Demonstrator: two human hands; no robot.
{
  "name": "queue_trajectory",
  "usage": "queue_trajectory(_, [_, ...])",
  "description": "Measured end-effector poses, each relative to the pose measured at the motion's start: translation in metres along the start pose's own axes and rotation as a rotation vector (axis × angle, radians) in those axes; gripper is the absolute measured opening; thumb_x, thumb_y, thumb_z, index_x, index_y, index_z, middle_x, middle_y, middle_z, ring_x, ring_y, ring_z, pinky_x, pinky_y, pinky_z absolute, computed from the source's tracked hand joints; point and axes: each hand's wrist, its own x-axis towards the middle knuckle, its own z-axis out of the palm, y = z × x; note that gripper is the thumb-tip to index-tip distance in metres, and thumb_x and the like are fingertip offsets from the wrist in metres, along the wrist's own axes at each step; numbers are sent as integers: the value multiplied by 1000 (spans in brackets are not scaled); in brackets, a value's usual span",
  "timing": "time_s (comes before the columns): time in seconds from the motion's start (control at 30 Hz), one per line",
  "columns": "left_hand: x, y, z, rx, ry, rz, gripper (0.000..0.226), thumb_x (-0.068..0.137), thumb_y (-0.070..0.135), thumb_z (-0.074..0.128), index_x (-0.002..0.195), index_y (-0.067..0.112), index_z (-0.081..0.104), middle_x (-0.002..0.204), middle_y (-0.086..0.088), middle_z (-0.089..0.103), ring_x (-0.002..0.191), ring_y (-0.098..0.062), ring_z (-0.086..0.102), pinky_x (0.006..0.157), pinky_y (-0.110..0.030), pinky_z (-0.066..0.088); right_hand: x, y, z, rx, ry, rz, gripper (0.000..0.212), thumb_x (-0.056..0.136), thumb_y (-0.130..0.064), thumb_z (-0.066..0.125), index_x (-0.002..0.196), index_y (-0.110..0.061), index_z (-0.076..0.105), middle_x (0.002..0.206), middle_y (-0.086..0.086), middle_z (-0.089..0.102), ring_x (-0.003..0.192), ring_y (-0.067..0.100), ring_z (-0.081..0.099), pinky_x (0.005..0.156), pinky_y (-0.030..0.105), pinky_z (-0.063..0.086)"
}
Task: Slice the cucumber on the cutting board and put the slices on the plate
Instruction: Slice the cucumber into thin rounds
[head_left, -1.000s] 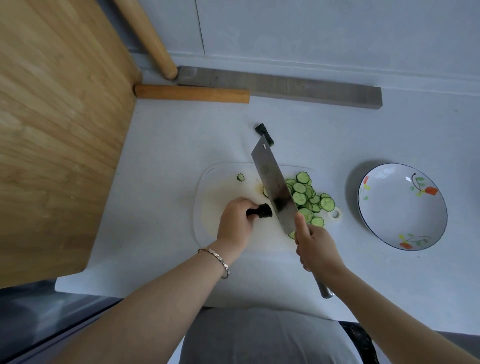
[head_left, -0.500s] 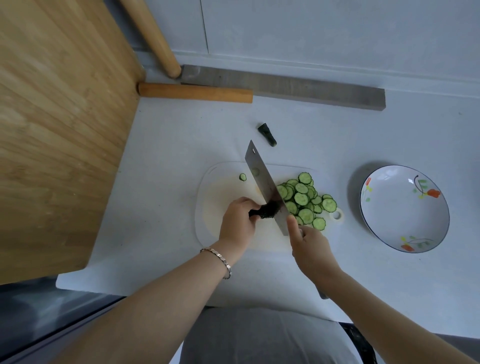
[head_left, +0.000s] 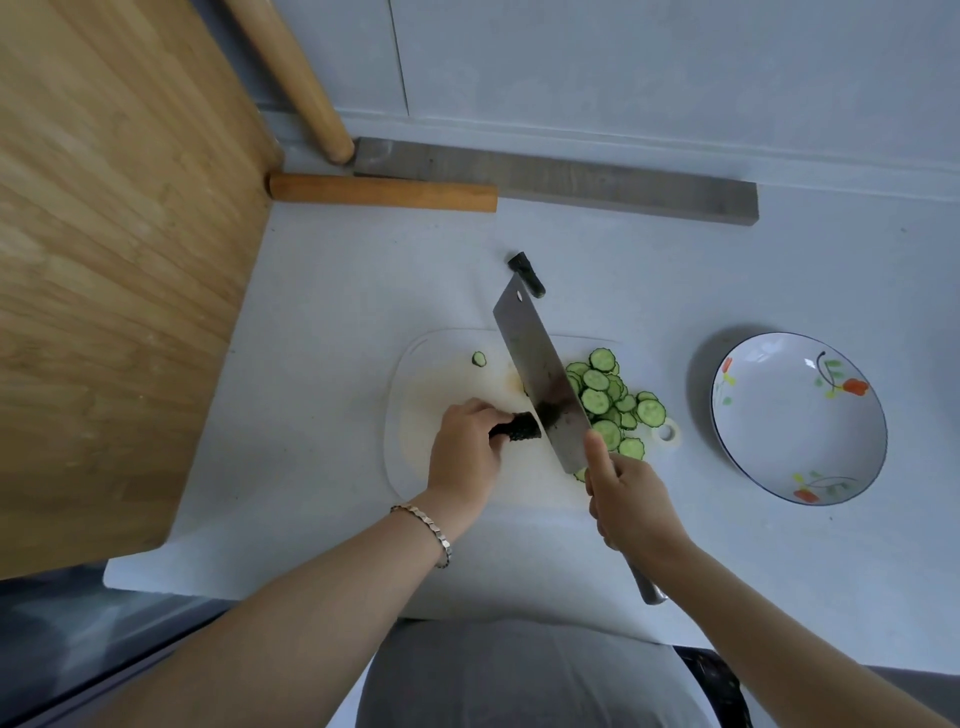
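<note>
A short dark stub of cucumber lies on the white cutting board, and my left hand grips it from the left. My right hand holds the handle of a broad cleaver, with the forefinger stretched along the blade. The blade stands just right of the stub's cut end. A heap of several green slices lies on the board right of the blade. One small slice sits alone near the board's far left. The flowered white plate stands to the right with nothing in it.
A cut-off cucumber end lies on the white counter beyond the board. A wooden rolling pin and a grey bar lie along the back wall. A large wooden board fills the left side. The counter's front edge is near my body.
The cleaver dropped onto the cucumber stub and has now risen again, a little further left along it. My left hand kept its hold on the stub.
</note>
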Motion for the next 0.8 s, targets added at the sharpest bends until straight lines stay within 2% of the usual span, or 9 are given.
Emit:
queue_trajectory(0.23, [1, 0, 0, 17, -14, 2, 23, 84, 2, 58, 104, 10, 67, 103, -6, 64, 102, -23, 49, 76, -21, 38, -6, -4, 5, -82, 2, -23, 52, 92, -56, 34, 68, -10, 36, 66, 11, 38, 60, 21, 34, 59, 32, 31])
queue_trajectory(0.33, [2, 0, 0, 22, -17, 2, 23, 83, 2, 58, 102, 10, 68, 101, -6, 64, 101, -24, 50, 78, -27, 44, -5, -6, 9, -123, 13, -27, 53, 93, -54, 33, 65, -10, 31, 65, 11, 39, 59, 21, 34, 58, 30, 31])
queue_trajectory(0.5, [0, 0, -1, 30, -21, -7, 22, 81, 2, 59, 99, 12, 68, 101, -3, 64, 100, -22, 51, 77, -32, 47, -1, -4, 22, -140, -1, -8, 52, 95, -52, 32, 63, -12, 25, 59, 4, 30, 53, 17, 25, 53, 30, 24])
queue_trajectory(0.63, [1, 0, -2, 27, -11, -14, 19, 82, 3, 59, 97, 10, 67, 98, -5, 65, 97, -23, 52, 73, -29, 44, 6, 4, 21, -10, 12, 53, 54, 91, -59, 33, 67, -10, 35, 63, 8, 37, 56, 21, 31, 58, 32, 30])
queue_trajectory(0.8, [2, -1, -1, 23, -14, -23, 19, 83, 5, 60, 100, 9, 67, 102, -5, 65, 101, -22, 52, 76, -23, 40, 5, 4, 6, 35, 6, 39, 56, 91, -59, 33, 66, -9, 39, 53, 5, 40, 52, 21, 36, 58, 33, 34])
